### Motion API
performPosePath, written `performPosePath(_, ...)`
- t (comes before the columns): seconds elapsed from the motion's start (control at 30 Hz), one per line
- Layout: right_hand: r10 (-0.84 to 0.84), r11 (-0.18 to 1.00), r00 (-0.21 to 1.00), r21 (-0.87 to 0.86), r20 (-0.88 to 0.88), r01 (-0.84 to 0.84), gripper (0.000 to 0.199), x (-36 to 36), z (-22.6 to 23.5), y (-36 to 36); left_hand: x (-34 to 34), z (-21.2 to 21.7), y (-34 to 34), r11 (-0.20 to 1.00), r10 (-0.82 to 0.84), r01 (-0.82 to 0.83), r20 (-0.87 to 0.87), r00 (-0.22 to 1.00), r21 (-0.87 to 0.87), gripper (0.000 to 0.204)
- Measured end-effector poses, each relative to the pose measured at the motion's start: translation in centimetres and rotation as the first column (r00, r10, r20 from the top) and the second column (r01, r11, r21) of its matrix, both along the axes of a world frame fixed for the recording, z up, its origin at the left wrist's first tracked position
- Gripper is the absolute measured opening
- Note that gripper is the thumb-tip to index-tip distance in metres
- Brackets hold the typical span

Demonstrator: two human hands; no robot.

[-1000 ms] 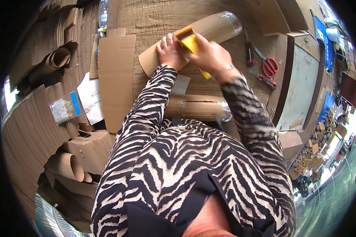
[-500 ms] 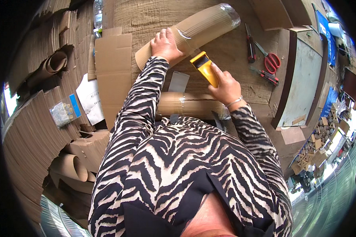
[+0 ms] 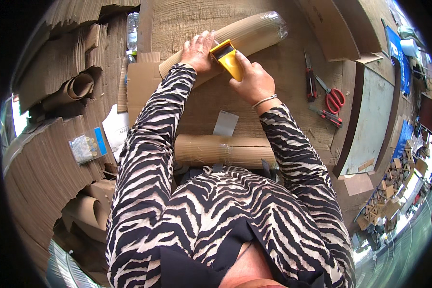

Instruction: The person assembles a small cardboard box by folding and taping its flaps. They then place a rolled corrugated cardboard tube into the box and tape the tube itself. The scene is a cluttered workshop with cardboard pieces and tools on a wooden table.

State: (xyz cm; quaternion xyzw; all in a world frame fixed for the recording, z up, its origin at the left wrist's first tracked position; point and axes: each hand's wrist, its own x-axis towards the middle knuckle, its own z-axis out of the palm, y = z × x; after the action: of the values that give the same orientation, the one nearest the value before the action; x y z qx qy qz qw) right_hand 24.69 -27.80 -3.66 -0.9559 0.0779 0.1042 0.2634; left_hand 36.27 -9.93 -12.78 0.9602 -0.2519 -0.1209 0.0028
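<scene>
A roll of corrugated cardboard (image 3: pixel 247 36) lies slanted across the far part of the wooden table, with clear tape round its far right end. My left hand (image 3: pixel 198 53) is laid over its near left part, fingers curved over the top and holding it. In my right hand (image 3: pixel 255 82) is a yellow tape dispenser (image 3: pixel 231 63), its dark front end against the roll beside my left fingers. The strip of tape under it is hard to make out. A second cardboard roll (image 3: pixel 225 150) lies crosswise close to my body, partly behind my right sleeve.
Right of the rolls lie red-handled scissors (image 3: pixel 335 100), a red and black utility knife (image 3: pixel 311 86) and another red cutter (image 3: pixel 330 117). A grey-white card (image 3: pixel 225 123) rests between the rolls. Stacked cardboard (image 3: pixel 43 168) fills the left side; an open cardboard box (image 3: pixel 329 29) stands far right.
My right hand has brought the tape dispenser up and left, onto the slanted roll next to my left hand. The left hand stays on the roll. The whole view has shifted slightly.
</scene>
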Motion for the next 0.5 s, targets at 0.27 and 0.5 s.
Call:
performPosePath(0.27, 0.007, 0.999, 0.977, 0.047, 0.211, -0.017, 0.069, -3.3, 1.1, 0.3, 2.0, -0.4, -0.2, 0.992, 0.109, -0.12, -0.202, 0.973, -0.045, 0.108)
performPosePath(0.5, -0.001, 0.999, 0.997, 0.051, 0.073, -0.003, 0.075, -10.8, -1.2, -2.4, 2.0, 0.2, -0.5, 0.994, 0.047, -0.07, -0.25, 0.967, -0.087, 0.114)
